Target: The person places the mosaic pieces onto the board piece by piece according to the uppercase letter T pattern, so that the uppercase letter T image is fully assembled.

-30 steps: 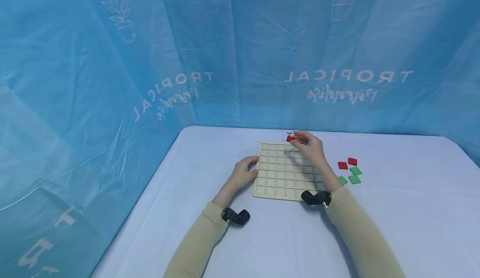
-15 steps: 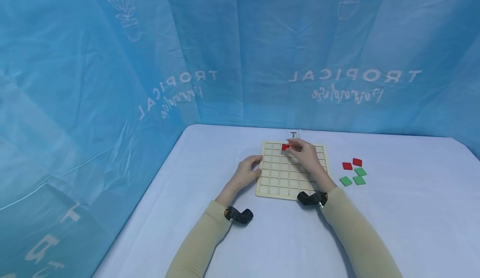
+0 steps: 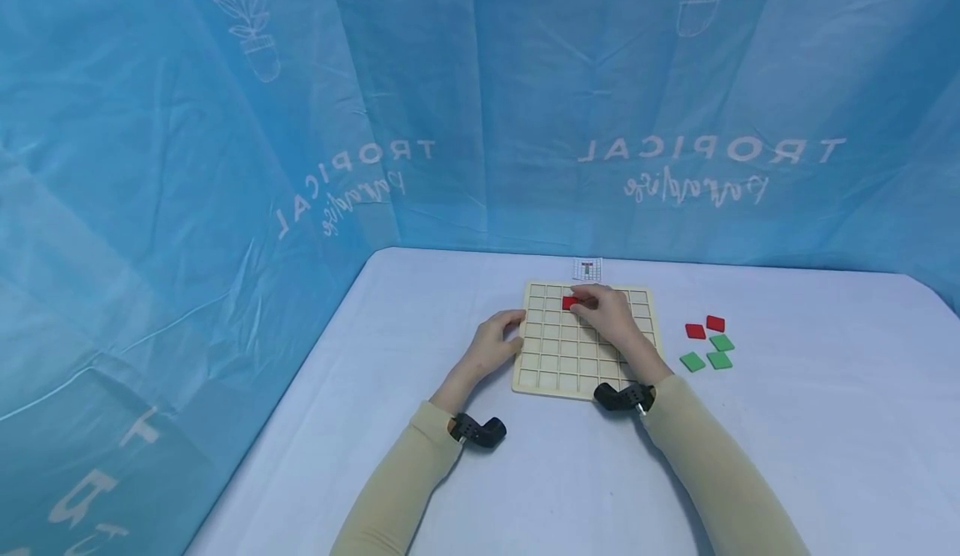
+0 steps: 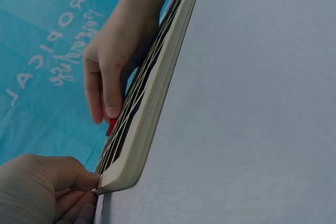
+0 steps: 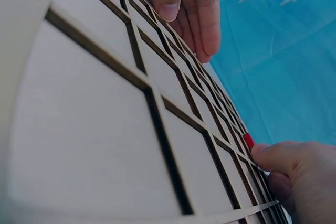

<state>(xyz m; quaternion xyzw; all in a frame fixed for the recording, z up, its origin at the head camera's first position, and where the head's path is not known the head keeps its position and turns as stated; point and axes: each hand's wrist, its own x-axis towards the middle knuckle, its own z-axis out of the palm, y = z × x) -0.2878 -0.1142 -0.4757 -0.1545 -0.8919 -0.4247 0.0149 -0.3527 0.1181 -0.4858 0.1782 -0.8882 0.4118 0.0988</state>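
Observation:
A square wooden grid board (image 3: pixel 558 356) lies on the white table. In the head view, my right hand (image 3: pixel 609 314) is over its far part and pinches a red square tile (image 3: pixel 569 303) between thumb and fingers, at a cell near the far edge. The tile also shows in the right wrist view as a red sliver (image 5: pixel 249 141) beside the thumb. My left hand (image 3: pixel 491 343) holds the board's left edge, with thumb and fingers at the rim; the left wrist view has that hand (image 4: pixel 42 187) at the board's corner.
Right of the board lie loose tiles: two red tiles (image 3: pixel 695 332) and several green tiles (image 3: pixel 719 360). A small printed pattern card (image 3: pixel 587 269) lies beyond the board's far edge. A blue curtain (image 3: pixel 525 122) hangs behind the table (image 3: pixel 525 489).
My right hand has brought the red tile from near the card back toward me, onto the board's far part. My left hand stays at the board's left edge. The view has shifted slightly.

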